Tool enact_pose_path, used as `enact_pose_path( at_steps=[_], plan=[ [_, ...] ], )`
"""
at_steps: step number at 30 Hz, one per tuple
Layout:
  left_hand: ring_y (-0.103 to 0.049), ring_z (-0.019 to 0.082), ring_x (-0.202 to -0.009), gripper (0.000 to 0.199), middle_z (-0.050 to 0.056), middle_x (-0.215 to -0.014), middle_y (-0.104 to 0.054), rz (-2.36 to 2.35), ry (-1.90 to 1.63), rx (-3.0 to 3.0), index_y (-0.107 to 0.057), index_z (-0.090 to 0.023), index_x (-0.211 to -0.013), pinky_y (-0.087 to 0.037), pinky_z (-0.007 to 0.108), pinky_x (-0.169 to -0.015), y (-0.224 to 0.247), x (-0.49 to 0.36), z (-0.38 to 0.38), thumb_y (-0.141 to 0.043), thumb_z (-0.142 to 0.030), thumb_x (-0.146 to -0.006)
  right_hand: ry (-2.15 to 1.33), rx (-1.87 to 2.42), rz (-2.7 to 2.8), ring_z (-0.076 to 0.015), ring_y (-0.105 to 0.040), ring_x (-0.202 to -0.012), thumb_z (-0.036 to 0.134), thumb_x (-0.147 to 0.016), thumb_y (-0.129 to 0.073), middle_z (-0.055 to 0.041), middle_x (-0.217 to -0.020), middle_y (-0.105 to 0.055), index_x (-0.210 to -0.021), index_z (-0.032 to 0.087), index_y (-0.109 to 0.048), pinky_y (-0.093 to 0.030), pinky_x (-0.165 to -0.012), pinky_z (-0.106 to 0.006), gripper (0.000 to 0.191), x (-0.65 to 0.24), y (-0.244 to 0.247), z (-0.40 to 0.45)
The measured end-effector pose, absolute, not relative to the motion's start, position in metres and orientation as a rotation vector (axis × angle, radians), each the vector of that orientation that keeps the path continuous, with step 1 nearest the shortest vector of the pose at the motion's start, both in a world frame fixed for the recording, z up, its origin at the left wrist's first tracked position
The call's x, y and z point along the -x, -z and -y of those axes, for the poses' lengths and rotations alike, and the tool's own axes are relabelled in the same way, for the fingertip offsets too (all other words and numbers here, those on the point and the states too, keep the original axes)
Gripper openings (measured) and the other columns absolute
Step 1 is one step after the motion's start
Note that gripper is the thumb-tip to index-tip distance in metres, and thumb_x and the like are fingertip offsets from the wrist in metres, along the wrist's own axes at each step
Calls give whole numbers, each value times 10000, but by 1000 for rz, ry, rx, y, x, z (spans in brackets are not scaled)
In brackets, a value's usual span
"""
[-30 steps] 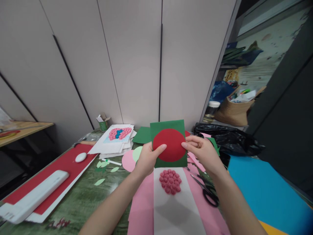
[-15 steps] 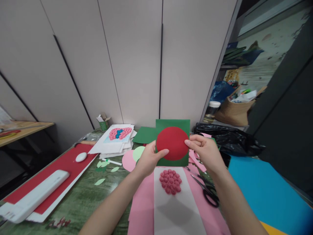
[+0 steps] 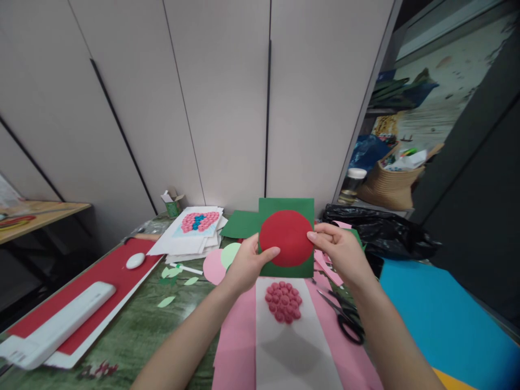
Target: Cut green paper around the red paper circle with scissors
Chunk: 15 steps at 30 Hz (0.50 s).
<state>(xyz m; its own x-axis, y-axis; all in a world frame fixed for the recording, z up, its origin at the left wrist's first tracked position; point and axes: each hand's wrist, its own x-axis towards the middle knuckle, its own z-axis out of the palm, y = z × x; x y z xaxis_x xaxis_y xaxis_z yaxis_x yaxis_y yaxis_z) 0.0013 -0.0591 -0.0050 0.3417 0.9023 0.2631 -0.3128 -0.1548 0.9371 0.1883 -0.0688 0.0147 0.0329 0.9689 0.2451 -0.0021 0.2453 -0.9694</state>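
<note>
A red paper circle (image 3: 286, 237) lies flat against a square of green paper (image 3: 286, 204), both raised above the table. My left hand (image 3: 251, 261) pinches them at the lower left, thumb across the red. At the right edge, my right hand (image 3: 339, 248) pinches with thumb and fingers. Below them, a white paper strip (image 3: 290, 357) carries a cluster of pink rounded pieces (image 3: 283, 301). This strip rests on pink paper (image 3: 234, 336). Black-handled scissors (image 3: 343, 319) lie just below my right hand.
Left of centre are pink (image 3: 212, 266) and light green circles (image 3: 231, 253), cut leaves (image 3: 166, 301) and a stack of papers (image 3: 179, 244). A white paper trimmer (image 3: 65, 322) sits on red paper (image 3: 117, 268). Blue paper (image 3: 442, 314) and a black plastic bag (image 3: 385, 233) occupy the right.
Almost nothing differs. The green square has tilted very slightly, while both hands keep their grip in the same place.
</note>
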Motion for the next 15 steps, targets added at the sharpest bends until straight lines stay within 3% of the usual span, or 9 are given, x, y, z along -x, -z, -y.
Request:
enact_pose_path(
  at_steps=[4,15],
  plan=[
    [-579,248,-1014,324,101,-1091,-638,-608,-1167,-1325,-587,-164,-1033,-422,381,-895,4,-2,59,-643,-238,-723,-1029,998,1252,-146,-592,-563,383,-692,-659,-11,-647,-657,-770,185,-618,-448,-514,-235,217,-188,-13,68],
    [-608,243,-928,299,102,-991,-670,-585,-1170,-1259,-592,-137,-964,-463,353,-802,4,-1,59,-673,-241,-695,-1049,1005,1299,-146,-586,-557,397,-707,-649,12,-555,-612,-728,188,-609,-449,-527,-243,214,-189,-9,68]
  ],
)
